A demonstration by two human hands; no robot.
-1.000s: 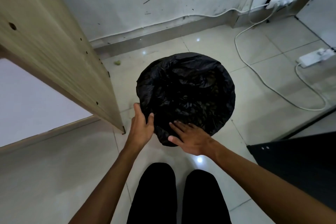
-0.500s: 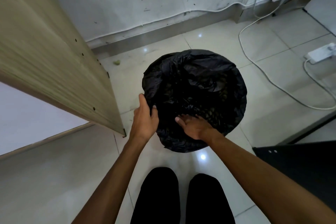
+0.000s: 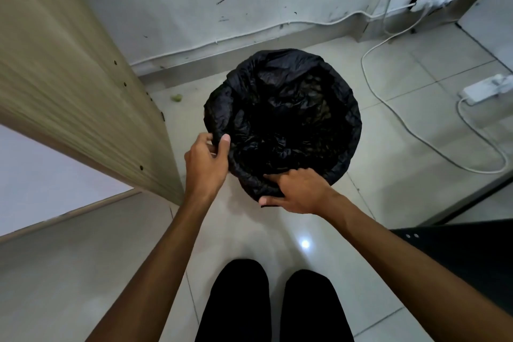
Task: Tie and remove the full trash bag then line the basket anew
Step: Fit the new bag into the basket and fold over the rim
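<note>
A round basket stands on the tiled floor, wholly covered by a black trash bag folded over its rim; the basket itself is hidden under the plastic. Inside, the bag looks dark and crumpled. My left hand pinches the bag's folded edge at the near left of the rim, thumb on the inner side. My right hand grips the bag's edge at the near side of the rim, fingers curled into the plastic.
A wooden panel stands close on the left. White cables and a power strip lie on the floor at the right. A dark object sits at the lower right. My legs are below the basket.
Both hands went from resting on the bag's near side to gripping its folded rim. The right hand's fingers curled into the plastic, and the bag's mouth now looks more open.
</note>
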